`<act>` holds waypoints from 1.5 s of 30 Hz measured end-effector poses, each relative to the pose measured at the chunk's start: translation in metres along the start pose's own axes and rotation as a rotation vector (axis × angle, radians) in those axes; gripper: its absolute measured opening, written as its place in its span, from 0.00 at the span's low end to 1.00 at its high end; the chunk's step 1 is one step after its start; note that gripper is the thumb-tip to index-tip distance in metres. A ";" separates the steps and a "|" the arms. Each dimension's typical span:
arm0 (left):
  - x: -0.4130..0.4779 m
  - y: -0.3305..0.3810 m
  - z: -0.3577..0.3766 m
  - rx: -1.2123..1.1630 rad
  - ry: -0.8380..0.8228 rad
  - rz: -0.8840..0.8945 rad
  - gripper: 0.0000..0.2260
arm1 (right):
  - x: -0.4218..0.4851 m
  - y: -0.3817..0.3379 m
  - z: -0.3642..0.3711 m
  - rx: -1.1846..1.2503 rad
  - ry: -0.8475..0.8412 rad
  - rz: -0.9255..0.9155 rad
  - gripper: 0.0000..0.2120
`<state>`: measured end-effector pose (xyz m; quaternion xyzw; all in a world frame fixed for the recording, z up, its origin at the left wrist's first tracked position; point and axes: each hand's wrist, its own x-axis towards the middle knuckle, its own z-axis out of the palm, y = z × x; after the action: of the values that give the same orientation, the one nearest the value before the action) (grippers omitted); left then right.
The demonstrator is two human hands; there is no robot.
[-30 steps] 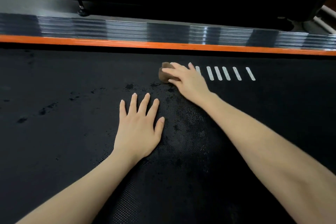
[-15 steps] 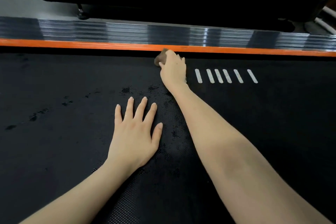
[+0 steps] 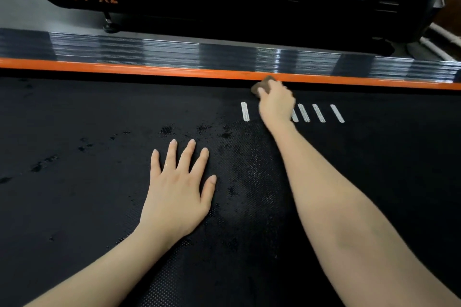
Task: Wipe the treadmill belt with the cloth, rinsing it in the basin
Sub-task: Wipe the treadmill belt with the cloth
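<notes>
Treadmill belt black, wet-spotted; right hand grips cloth at orange rail.

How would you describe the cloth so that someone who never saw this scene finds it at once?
Follow the black treadmill belt to its far edge, along the orange strip. There the right hand grips a small brown cloth beyond the white dashes. It is the only brown thing there.
</notes>
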<state>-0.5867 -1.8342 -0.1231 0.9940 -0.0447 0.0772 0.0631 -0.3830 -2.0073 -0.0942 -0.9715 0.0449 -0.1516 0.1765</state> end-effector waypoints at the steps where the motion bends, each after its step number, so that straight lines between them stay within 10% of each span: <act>1: 0.000 0.001 -0.001 -0.002 -0.003 -0.002 0.27 | -0.007 -0.015 0.005 0.025 -0.027 -0.074 0.16; 17: -0.001 -0.001 -0.002 -0.011 -0.056 -0.017 0.31 | -0.215 0.063 -0.068 0.443 -0.425 -0.708 0.22; 24: -0.001 0.000 -0.005 -0.023 -0.054 -0.037 0.24 | -0.107 -0.022 -0.011 0.390 -0.250 -0.242 0.20; 34: -0.002 -0.001 -0.006 -0.020 -0.052 -0.033 0.22 | -0.240 0.085 -0.098 0.495 -0.493 -0.625 0.22; 41: -0.003 0.001 -0.009 -0.017 -0.064 -0.055 0.21 | -0.179 0.046 -0.058 0.381 -0.248 -0.226 0.21; 45: -0.017 0.005 -0.018 -0.052 -0.051 -0.053 0.21 | -0.226 0.054 -0.073 0.466 -0.283 -0.382 0.22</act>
<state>-0.6069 -1.8350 -0.1081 0.9945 -0.0218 0.0487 0.0899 -0.6217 -2.0497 -0.1113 -0.9072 -0.1990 -0.0516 0.3669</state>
